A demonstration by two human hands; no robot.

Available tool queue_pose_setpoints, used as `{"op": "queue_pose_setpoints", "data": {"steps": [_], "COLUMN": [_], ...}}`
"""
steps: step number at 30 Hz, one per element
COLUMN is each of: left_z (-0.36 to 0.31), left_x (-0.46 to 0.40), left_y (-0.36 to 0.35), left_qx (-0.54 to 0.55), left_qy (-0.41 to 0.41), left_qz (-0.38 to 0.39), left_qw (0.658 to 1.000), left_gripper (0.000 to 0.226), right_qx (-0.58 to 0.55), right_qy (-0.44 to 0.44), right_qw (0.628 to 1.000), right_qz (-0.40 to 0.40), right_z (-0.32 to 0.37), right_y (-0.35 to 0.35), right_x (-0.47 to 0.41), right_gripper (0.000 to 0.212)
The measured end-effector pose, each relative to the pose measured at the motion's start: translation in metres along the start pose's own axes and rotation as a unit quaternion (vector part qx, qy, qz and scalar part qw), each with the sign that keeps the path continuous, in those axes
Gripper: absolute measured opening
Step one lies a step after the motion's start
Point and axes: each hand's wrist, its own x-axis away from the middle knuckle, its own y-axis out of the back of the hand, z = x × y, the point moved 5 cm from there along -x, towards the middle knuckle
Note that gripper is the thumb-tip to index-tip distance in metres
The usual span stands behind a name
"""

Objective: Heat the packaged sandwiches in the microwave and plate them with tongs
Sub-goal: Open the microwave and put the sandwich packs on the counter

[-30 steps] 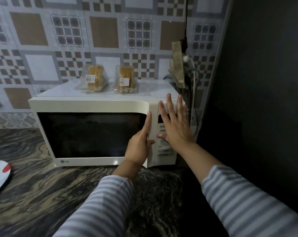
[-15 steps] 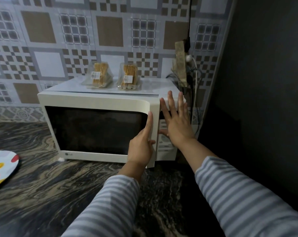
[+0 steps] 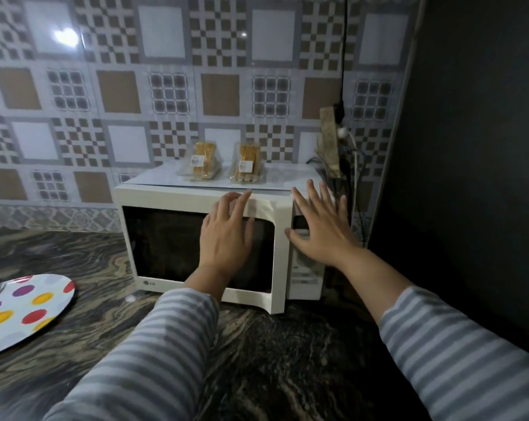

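Microwave (image 3: 196, 247) stands at the back of the counter (image 3: 257, 360), near its right end, against the tiled wall. Door (image 3: 202, 208) is ajar: its right edge stands out from the control panel (image 3: 305, 268), a narrow gap showing.

Two packaged sandwiches sit on the microwave's roof, side by side and just apart: left pack (image 3: 201, 161), right pack (image 3: 247, 164). Both sealed, not yet inside. Spotted plate (image 3: 23, 311) lies at the counter's left edge, well apart from the oven. No tongs in view.

Left hand (image 3: 226, 235): fingers spread, flat on the door front, fingertips over its upper frame. Holds nothing. Right hand (image 3: 321, 226): fingers apart, palm against the control panel and casing, apparently bracing the body. Holds nothing.

Step in hand, as judged: getting the door open so the packs can go in. Task is at an early stage.

Notes for doing it well:
- Keep the right hand steadying the casing so the oven does not slide on the polished counter.
- Move the left fingers to the door's free right edge and swing it leftward; a flat palm on the glass only pushes it shut.
- Swing gently; a jolt may shift the packs on the roof.
- Open fully before reaching up for them.
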Motion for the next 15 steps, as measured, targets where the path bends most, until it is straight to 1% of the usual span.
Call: {"op": "queue_pose_setpoints", "data": {"steps": [1, 4, 6, 11, 15], "left_z": [0.001, 0.01, 0.013, 0.015, 0.018], "left_x": [-0.01, -0.025, -0.025, -0.019, -0.011], "left_y": [0.002, -0.008, -0.014, -0.009, 0.003], "left_qx": [-0.025, -0.053, -0.065, -0.062, -0.052], "left_qy": [0.006, 0.045, 0.056, 0.051, 0.029], "left_qz": [0.018, 0.139, 0.194, 0.216, 0.234], "left_qw": [1.0, 0.988, 0.977, 0.973, 0.97], "left_gripper": [0.053, 0.055, 0.057, 0.059, 0.061], "right_qx": [0.004, 0.017, 0.029, 0.015, 0.028], "right_qy": [-0.001, -0.002, -0.011, -0.053, -0.084], "right_qw": [1.0, 1.0, 0.999, 0.998, 0.996], "right_qz": [-0.001, 0.001, -0.006, -0.006, -0.008], "right_z": [0.002, 0.009, 0.012, 0.02, 0.036], "right_y": [0.003, 0.005, 0.003, 0.001, 0.011], "right_x": [-0.003, -0.01, -0.009, 0.001, 0.017], "right_gripper": [0.078, 0.069, 0.066, 0.065, 0.065]}}
